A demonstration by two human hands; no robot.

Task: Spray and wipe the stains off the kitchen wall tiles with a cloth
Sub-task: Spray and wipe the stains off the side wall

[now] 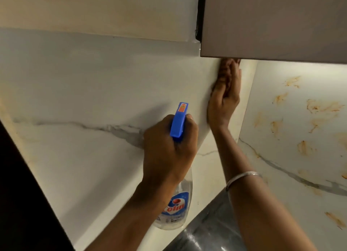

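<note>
Spray bottle [178, 123] gripped by left hand [167, 149]; right hand [223, 102] flat against tiles [84, 92].

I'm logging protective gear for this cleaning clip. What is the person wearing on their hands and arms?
No gloves, and no sleeves in view. The left hand and right hand are bare. The only thing worn is a thin silver bangle on the right forearm.

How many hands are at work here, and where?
2. The left hand grips the spray bottle; the right hand presses on the wall just under the cabinet. None seems hidden.
</note>
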